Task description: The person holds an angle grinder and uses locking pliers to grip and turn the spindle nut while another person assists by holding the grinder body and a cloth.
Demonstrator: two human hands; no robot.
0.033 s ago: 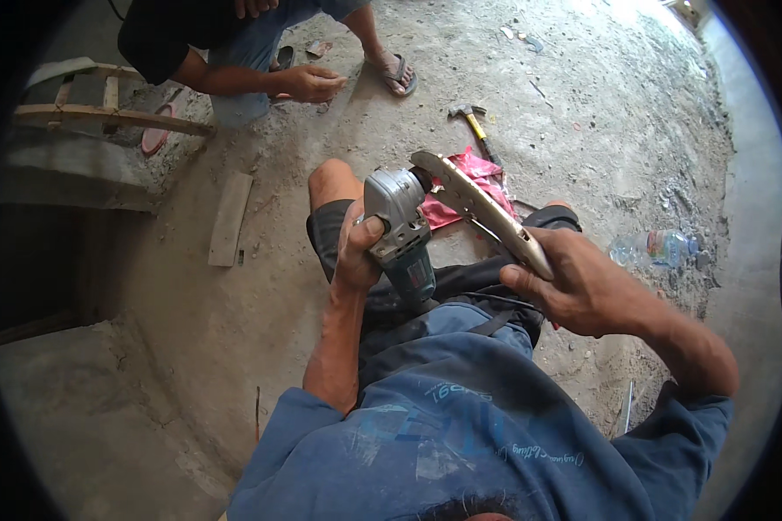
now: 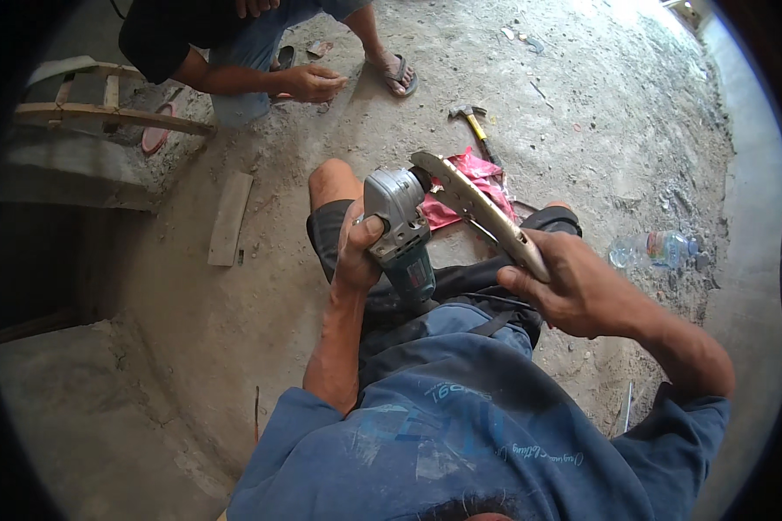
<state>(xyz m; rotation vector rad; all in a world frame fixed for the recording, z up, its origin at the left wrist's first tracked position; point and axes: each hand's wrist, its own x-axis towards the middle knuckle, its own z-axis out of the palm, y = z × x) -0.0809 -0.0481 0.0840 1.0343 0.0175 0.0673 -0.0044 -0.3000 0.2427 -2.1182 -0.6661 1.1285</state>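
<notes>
My left hand (image 2: 357, 250) is wrapped round an angle grinder (image 2: 397, 208) with a silver head and a teal body. The thumb lies across the head's near side. In my right hand (image 2: 573, 280) is a long, narrow, pale metal piece (image 2: 482, 207) with small holes along its face and a curved far end. It slants up and left from my fingers, and its far end meets the dark spindle side of the grinder head. A thin metal strip shows under it. Exactly how the two touch, I cannot tell.
Beyond my knees lie a pink plastic bag (image 2: 443, 214) and a claw hammer (image 2: 477, 127). A clear bottle (image 2: 659, 249) lies at right, a wooden board (image 2: 230, 219) at left. Far left, a co-worker's hand (image 2: 313, 83) hangs near a wooden frame (image 2: 113, 115).
My right hand and the near end of the metal piece have shifted very slightly left. The grinder and my left hand look the same.
</notes>
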